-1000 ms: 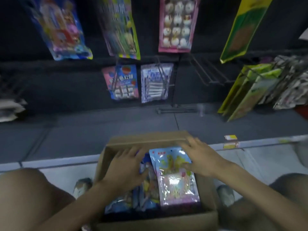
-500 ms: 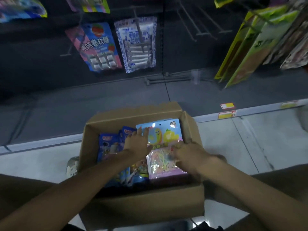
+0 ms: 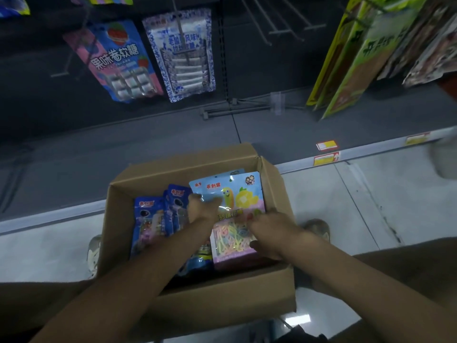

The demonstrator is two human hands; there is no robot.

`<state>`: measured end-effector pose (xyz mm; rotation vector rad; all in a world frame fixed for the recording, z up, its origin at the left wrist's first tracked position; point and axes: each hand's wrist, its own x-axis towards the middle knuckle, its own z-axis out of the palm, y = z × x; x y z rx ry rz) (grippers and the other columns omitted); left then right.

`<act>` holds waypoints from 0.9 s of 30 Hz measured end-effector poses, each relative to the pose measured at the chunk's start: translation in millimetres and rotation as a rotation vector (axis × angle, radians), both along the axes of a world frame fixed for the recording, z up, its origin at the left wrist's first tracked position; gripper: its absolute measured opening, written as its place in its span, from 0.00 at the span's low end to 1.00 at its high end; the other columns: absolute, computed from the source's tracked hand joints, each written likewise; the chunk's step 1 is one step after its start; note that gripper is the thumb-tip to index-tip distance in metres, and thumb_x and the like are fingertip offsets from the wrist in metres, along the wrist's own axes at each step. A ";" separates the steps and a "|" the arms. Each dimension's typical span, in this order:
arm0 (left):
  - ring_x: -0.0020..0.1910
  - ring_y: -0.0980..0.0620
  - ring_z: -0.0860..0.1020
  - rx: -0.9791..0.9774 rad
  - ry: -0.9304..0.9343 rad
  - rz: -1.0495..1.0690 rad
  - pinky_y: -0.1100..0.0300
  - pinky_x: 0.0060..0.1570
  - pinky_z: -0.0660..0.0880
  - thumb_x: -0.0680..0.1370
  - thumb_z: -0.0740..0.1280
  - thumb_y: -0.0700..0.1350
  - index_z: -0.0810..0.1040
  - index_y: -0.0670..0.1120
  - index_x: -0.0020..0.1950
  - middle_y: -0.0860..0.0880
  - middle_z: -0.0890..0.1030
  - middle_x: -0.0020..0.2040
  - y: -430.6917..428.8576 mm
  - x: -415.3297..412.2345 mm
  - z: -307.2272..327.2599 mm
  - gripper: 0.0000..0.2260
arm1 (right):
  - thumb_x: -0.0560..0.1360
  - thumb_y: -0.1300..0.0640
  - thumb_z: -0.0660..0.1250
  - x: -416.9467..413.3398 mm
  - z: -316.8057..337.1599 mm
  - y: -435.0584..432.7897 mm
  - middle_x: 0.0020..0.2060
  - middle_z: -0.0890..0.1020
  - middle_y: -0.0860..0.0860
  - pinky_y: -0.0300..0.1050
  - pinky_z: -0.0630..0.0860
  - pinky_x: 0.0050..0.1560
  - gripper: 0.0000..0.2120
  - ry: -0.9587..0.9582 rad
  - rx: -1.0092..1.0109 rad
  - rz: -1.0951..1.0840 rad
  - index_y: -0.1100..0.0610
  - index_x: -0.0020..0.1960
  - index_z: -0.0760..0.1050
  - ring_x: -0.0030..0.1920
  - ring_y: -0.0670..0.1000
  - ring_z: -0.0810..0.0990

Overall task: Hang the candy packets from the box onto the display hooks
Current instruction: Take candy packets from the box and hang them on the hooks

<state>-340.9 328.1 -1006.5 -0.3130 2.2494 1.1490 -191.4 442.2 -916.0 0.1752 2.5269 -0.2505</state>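
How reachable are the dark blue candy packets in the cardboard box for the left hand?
Probably yes: the left hand, gripping the light blue packet, is beside the dark blue candy packets in the open cardboard box; nothing covers them.

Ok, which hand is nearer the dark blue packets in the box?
Left. The left hand sits just right of the dark blue packets; the right hand is farther right, on the pastel candy packet.

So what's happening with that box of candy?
A person reaches both hands into a cardboard box on the floor. The left hand and right hand grip a pale blue packet with cartoon fruit on it, one at each side. Dark blue packets stand beside it. It is not hung yet; bare hooks stick out of the display above.
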 end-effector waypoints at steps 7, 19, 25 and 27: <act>0.50 0.41 0.86 0.354 -0.268 0.055 0.46 0.53 0.83 0.71 0.81 0.35 0.84 0.42 0.53 0.39 0.87 0.56 -24.5 13.4 -7.4 0.13 | 0.82 0.48 0.65 -2.4 -10.7 2.0 0.72 0.76 0.54 0.51 0.74 0.67 0.22 0.016 0.004 0.012 0.52 0.74 0.73 0.68 0.59 0.76; 0.55 0.46 0.84 0.299 -0.334 -0.211 0.53 0.57 0.80 0.74 0.79 0.35 0.83 0.41 0.60 0.46 0.86 0.57 -48.9 25.3 -9.9 0.16 | 0.83 0.46 0.64 -2.2 -11.0 -0.7 0.73 0.74 0.54 0.52 0.73 0.66 0.22 -0.014 0.009 -0.012 0.52 0.75 0.72 0.67 0.60 0.76; 0.49 0.50 0.87 0.321 -0.224 -0.232 0.57 0.47 0.84 0.73 0.80 0.37 0.84 0.41 0.59 0.45 0.88 0.55 -53.5 7.2 13.6 0.15 | 0.83 0.47 0.64 -5.7 -4.5 -0.2 0.67 0.78 0.56 0.50 0.75 0.63 0.20 -0.028 0.021 -0.029 0.54 0.71 0.73 0.65 0.61 0.78; 0.46 0.53 0.87 0.368 -0.181 -0.226 0.61 0.41 0.84 0.74 0.79 0.36 0.85 0.40 0.58 0.46 0.88 0.54 -57.9 -6.1 29.2 0.13 | 0.83 0.46 0.63 -6.6 -3.4 -0.2 0.65 0.80 0.56 0.51 0.76 0.64 0.19 -0.058 0.043 -0.011 0.52 0.71 0.75 0.65 0.61 0.78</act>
